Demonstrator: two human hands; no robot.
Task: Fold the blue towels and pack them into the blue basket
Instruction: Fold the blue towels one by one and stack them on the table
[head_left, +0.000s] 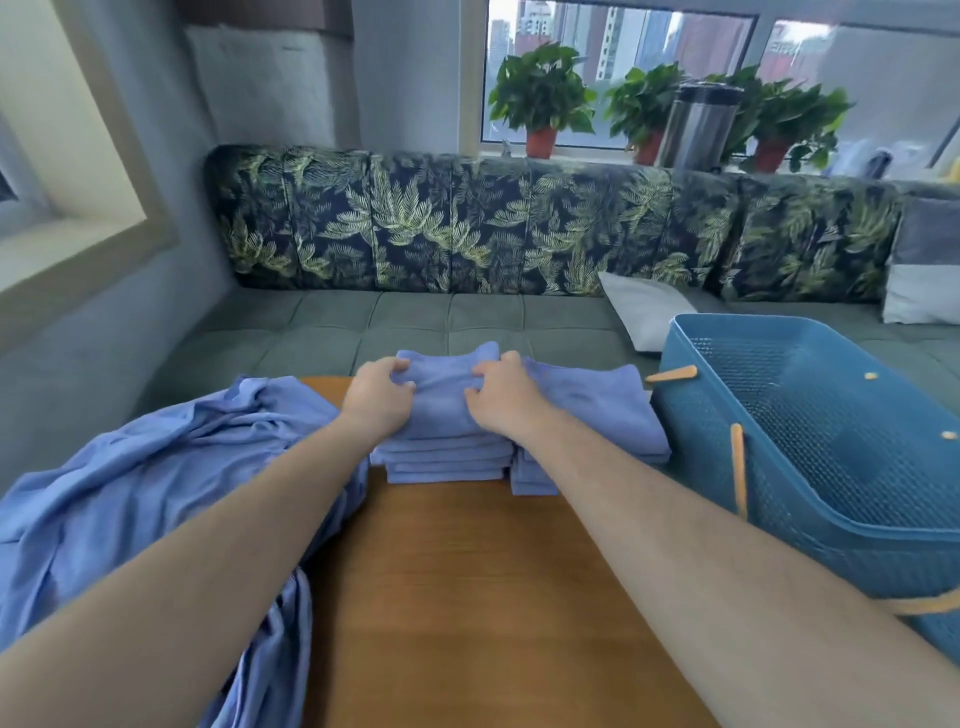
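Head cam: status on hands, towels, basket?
Left hand and right hand pinch the top towel on a stack. A second stack beside it, basket without towels. Unfolded pile at left; path to basket open.

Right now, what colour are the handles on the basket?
Orange handles against the blue basket, best seen in the head view.

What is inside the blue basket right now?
Only the bare mesh floor of the blue basket shows; nothing lies in it. Its near wall covers the closest strip of floor.
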